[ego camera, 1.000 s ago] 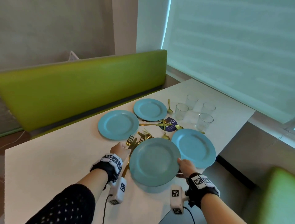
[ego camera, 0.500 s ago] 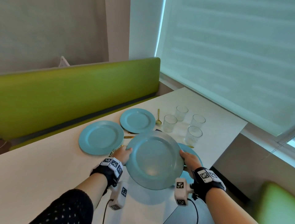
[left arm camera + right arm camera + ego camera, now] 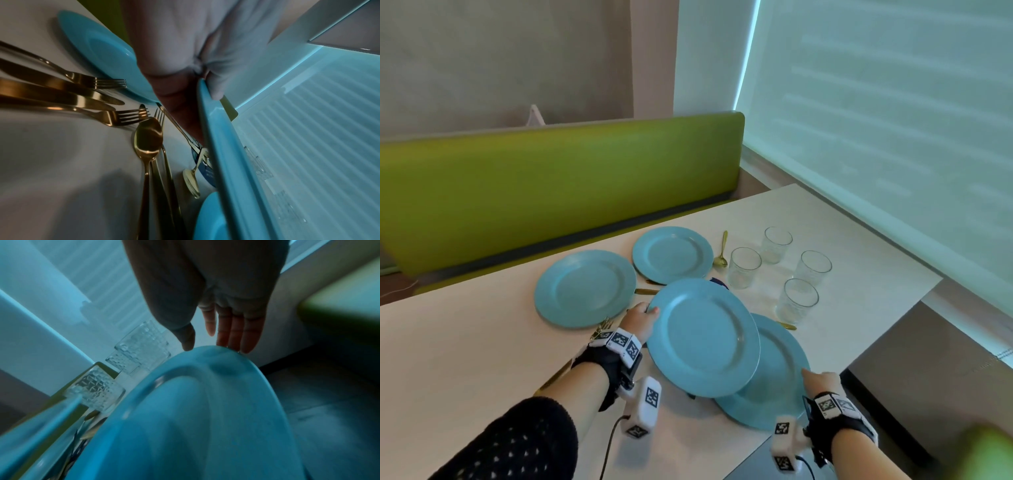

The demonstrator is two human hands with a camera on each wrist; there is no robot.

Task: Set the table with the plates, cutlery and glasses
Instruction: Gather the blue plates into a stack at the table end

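Observation:
My left hand [image 3: 643,317] pinches the left rim of a blue plate [image 3: 703,337] and holds it tilted above the table; the left wrist view shows the thumb on top of that rim [image 3: 226,146], with my left hand [image 3: 202,104] at its edge. My right hand [image 3: 818,378] is at the near right rim of a second blue plate [image 3: 780,383], which lies on the table partly under the raised one. In the right wrist view my right hand [image 3: 209,345] has straight fingers [image 3: 232,331] over that plate [image 3: 195,418] and holds nothing.
Two more blue plates [image 3: 585,289] [image 3: 673,255] lie toward the green bench [image 3: 551,192]. Several glasses [image 3: 744,267] stand at the right beside a gold spoon [image 3: 720,253]. Gold forks [image 3: 96,81], knives [image 3: 82,95] and spoons [image 3: 148,134] lie under the raised plate. The table edge [image 3: 876,346] is close on the right.
My right hand has let go of the raised plate and dropped to the plate lying on the table. The left hand now holds the raised plate alone.

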